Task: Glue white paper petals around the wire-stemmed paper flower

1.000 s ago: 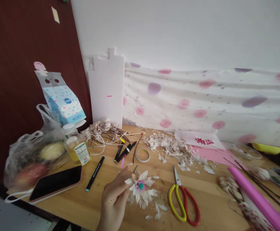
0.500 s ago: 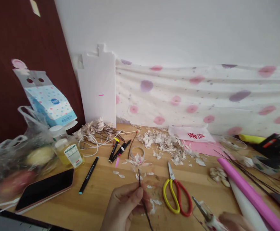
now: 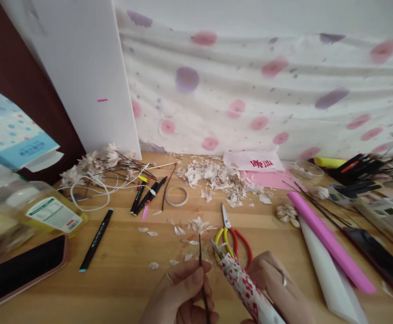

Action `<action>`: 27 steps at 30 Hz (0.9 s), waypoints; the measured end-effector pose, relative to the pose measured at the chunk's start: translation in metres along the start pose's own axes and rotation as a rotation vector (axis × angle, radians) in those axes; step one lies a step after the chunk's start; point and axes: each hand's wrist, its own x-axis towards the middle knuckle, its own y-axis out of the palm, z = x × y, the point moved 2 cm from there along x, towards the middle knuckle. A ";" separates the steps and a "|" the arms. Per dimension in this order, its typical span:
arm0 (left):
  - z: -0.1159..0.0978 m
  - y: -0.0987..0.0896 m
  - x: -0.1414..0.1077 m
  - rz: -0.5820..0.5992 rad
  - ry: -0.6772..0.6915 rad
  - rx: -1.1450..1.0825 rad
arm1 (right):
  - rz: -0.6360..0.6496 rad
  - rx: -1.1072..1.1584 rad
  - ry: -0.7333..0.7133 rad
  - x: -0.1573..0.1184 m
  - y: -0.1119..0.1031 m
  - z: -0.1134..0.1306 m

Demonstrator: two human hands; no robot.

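Between the thumb and fingers of my left hand (image 3: pixel 186 288) stands a thin dark stem (image 3: pixel 200 252), with a pale petalled flower (image 3: pixel 199 224) at its upper end. My right hand (image 3: pixel 277 283), a ring on one finger, is closed around a glue gun (image 3: pixel 242 283) with a white and red patterned body. Its metal tip points up and left, close to the stem and just below the flower. Scissors (image 3: pixel 236 243) with yellow and red handles lie behind the glue gun, partly covered by it. Loose petals (image 3: pixel 154 265) are scattered around the flower.
A heap of dried petals (image 3: pixel 213 177) lies at the back, near a tape roll (image 3: pixel 176 196) and several markers (image 3: pixel 149 195). On the left are a phone (image 3: pixel 24 274), a bottle (image 3: pixel 55 211) and a white cable (image 3: pixel 90 207). Pink rolled paper (image 3: pixel 331 243) lies right.
My right hand has brought the glue gun up and left from the lower right to near the stem. My left hand still holds the flower stem. The camera view has shifted closer and downward.
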 end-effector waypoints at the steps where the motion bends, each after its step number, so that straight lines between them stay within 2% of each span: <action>1: 0.000 -0.001 0.002 0.005 -0.010 0.005 | -0.009 -0.013 -0.007 0.000 0.002 -0.003; 5: 0.006 -0.010 0.009 0.038 -0.034 0.035 | -0.006 -0.072 -0.051 0.002 0.006 -0.012; 10: 0.018 -0.017 0.015 0.079 0.011 0.019 | 0.002 -0.113 -0.060 0.005 0.009 -0.013; 19: 0.018 -0.016 0.013 0.146 0.043 0.042 | 0.010 -0.149 -0.033 0.006 0.008 -0.009; 24: 0.017 -0.011 0.010 0.162 0.025 0.059 | 0.161 -0.163 -0.045 0.008 -0.002 -0.007; 27: 0.016 -0.010 0.009 0.171 0.021 0.058 | 0.169 -0.180 -0.049 0.009 -0.008 -0.007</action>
